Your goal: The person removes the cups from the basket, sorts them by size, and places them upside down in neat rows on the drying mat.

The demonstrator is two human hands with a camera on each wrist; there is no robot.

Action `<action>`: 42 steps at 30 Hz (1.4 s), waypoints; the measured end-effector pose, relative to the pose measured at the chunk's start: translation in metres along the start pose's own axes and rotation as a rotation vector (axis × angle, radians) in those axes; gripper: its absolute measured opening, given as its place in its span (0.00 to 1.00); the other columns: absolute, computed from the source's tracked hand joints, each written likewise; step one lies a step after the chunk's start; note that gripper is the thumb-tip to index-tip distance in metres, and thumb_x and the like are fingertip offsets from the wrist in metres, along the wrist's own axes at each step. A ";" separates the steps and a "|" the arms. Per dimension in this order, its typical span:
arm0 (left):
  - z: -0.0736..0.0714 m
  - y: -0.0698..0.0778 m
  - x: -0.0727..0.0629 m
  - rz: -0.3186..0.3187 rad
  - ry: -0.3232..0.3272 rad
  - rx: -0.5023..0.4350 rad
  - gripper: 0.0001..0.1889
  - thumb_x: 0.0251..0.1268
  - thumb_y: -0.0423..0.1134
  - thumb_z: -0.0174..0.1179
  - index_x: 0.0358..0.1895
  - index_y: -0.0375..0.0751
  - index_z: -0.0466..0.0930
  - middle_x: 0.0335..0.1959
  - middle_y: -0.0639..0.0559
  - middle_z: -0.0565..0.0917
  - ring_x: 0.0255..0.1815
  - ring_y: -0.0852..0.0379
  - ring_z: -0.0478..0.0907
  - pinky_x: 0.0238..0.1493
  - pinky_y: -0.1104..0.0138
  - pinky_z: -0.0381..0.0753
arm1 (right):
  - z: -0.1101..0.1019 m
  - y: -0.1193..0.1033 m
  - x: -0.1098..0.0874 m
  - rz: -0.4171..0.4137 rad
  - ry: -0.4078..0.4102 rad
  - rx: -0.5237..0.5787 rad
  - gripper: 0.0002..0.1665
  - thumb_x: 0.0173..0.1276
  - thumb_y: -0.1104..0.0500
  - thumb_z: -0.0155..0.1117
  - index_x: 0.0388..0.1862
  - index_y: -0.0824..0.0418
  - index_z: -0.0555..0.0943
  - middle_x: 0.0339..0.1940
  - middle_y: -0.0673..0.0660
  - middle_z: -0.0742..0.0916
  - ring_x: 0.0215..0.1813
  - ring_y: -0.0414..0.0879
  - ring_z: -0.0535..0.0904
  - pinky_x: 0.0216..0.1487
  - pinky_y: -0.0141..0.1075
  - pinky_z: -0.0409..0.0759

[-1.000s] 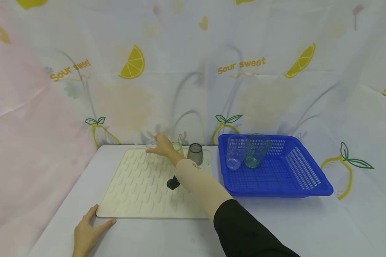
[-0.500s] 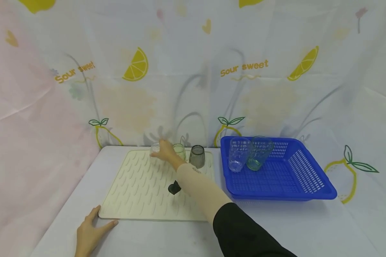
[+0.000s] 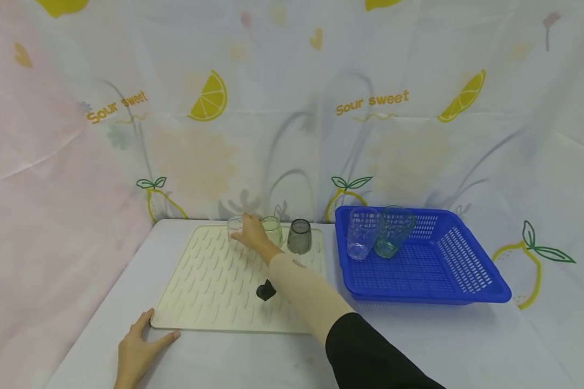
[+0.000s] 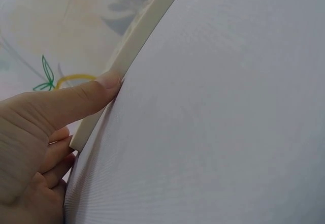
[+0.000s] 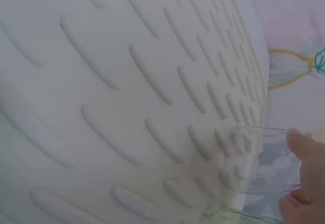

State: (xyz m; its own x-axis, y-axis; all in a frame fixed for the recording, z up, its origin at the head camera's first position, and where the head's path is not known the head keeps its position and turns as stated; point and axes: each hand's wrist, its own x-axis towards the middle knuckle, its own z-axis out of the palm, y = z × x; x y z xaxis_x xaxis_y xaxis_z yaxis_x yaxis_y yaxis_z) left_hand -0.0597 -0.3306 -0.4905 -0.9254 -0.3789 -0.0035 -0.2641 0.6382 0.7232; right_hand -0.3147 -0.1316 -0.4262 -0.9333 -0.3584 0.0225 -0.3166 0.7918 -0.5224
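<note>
A clear drinking glass (image 3: 235, 228) stands at the back left of a cream ridged mat (image 3: 204, 286). My right hand (image 3: 253, 233) grips it; in the right wrist view, thumb and fingers (image 5: 304, 148) are on the end of the clear glass (image 5: 266, 158) away from the mat. Just right of that hand are a pale green glass (image 3: 272, 229) and a smoky grey glass (image 3: 299, 236). My left hand (image 3: 137, 348) is at the mat's front left corner, thumb and forefinger spread. In the left wrist view its thumb (image 4: 86, 98) touches the mat's edge (image 4: 137, 43).
A blue plastic basket (image 3: 420, 296) stands right of the mat, with a clear tumbler (image 3: 362, 235) and a green-tinted tumbler (image 3: 393, 232) inside at its left. Behind the white table (image 3: 233, 359) hangs a lemon-print cloth (image 3: 267, 135).
The right hand has brought the clear glass down and slightly right, onto the mat beside the green glass. The left hand stays at the mat corner. The head view has shifted slightly.
</note>
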 end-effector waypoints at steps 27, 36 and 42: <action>0.003 0.002 0.002 -0.037 0.008 0.029 0.50 0.47 0.46 0.72 0.66 0.20 0.53 0.66 0.21 0.54 0.66 0.20 0.47 0.67 0.36 0.49 | -0.080 0.017 -0.085 -0.366 0.044 0.470 0.34 0.62 0.57 0.67 0.64 0.69 0.69 0.61 0.65 0.77 0.62 0.55 0.74 0.61 0.31 0.74; 0.002 0.001 0.002 -0.002 0.016 0.044 0.49 0.48 0.46 0.71 0.65 0.19 0.54 0.65 0.19 0.55 0.63 0.17 0.48 0.64 0.33 0.50 | -0.101 0.054 -0.133 -0.329 0.056 0.579 0.30 0.61 0.59 0.68 0.59 0.70 0.73 0.57 0.65 0.80 0.59 0.56 0.76 0.60 0.35 0.76; 0.003 0.001 0.001 -0.017 0.006 0.027 0.49 0.49 0.47 0.71 0.66 0.19 0.54 0.66 0.19 0.53 0.64 0.17 0.46 0.65 0.33 0.49 | -0.112 0.081 -0.158 -0.317 0.041 0.651 0.27 0.61 0.63 0.67 0.57 0.74 0.73 0.55 0.70 0.80 0.57 0.60 0.77 0.60 0.42 0.77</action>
State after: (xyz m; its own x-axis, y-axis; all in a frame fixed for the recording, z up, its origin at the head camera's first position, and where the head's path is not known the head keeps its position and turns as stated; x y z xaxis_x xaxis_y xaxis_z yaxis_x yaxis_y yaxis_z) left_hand -0.0619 -0.3280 -0.4915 -0.9193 -0.3933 -0.0115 -0.2867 0.6497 0.7041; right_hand -0.2114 0.0445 -0.3764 -0.8231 -0.4930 0.2819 -0.4196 0.1933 -0.8869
